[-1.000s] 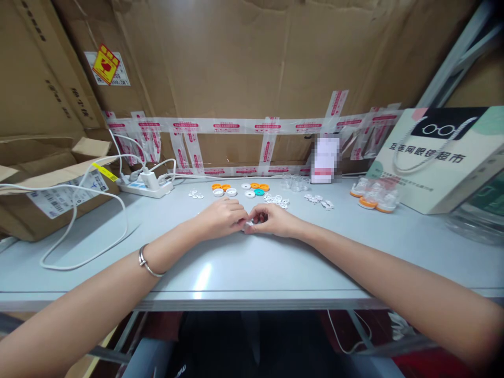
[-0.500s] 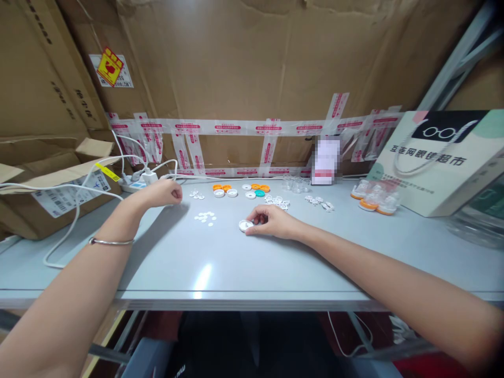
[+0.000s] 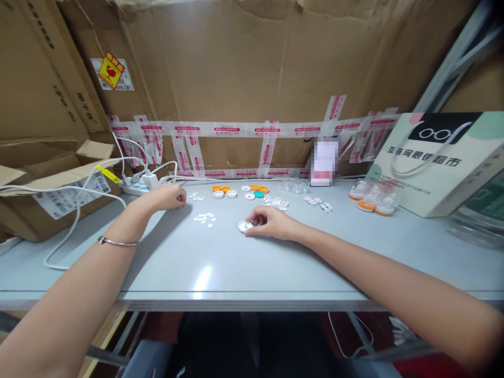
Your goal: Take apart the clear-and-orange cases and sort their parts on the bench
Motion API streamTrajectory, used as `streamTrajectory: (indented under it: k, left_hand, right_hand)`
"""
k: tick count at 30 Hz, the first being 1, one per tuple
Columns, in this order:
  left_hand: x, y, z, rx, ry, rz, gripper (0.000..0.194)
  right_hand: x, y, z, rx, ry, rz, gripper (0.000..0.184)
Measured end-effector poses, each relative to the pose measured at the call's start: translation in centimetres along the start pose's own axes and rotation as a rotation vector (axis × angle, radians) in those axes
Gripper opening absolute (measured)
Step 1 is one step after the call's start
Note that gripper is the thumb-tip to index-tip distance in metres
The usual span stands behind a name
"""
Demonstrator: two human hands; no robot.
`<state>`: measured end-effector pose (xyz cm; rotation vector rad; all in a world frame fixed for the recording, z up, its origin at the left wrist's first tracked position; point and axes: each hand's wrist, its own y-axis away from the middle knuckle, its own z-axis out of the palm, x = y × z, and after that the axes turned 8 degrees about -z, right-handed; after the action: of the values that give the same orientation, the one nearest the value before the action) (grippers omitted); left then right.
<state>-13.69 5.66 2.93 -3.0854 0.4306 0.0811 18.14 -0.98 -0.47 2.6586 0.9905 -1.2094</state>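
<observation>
My right hand (image 3: 271,221) rests on the grey table (image 3: 244,262) with its fingers curled on a small white round cap (image 3: 244,226). My left hand (image 3: 169,197) lies further left and back, fingers curled closed; what it holds, if anything, is hidden. It is close to a few small clear pieces (image 3: 196,196). A cluster of tiny white discs (image 3: 205,218) lies between my two hands. Behind them stand orange, white and teal round caps (image 3: 240,191).
A white power strip (image 3: 138,185) with cables sits at the back left beside an open cardboard box (image 3: 51,184). Clear small cups (image 3: 295,184), white clips (image 3: 317,202), orange-based pieces (image 3: 372,199) and a paper bag (image 3: 437,160) stand at the right. Cardboard walls the back.
My hands were together over the cap a second ago. The left hand has swung left and back toward the power strip, uncovering the white discs; the right hand has stayed on the cap.
</observation>
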Motion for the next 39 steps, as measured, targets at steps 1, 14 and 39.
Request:
streamTrajectory:
  k: [1, 14, 39]
  left_hand:
    - [-0.1, 0.1, -0.1, -0.013, -0.003, 0.001, 0.017]
    - [8.9, 2.0, -0.2, 0.362, 0.325, 0.438, 0.02]
    - [13.3, 3.4, 1.5, 0.15, 0.458, 0.672, 0.012]
  right_hand:
    - [0.0, 0.0, 0.0, 0.001, 0.002, 0.002, 0.039]
    - [0.2, -0.3, -0.2, 0.013, -0.089, 0.002, 0.043]
    - [5.1, -2.1, -7.9, 0.412, 0.315, 0.248, 0.044]
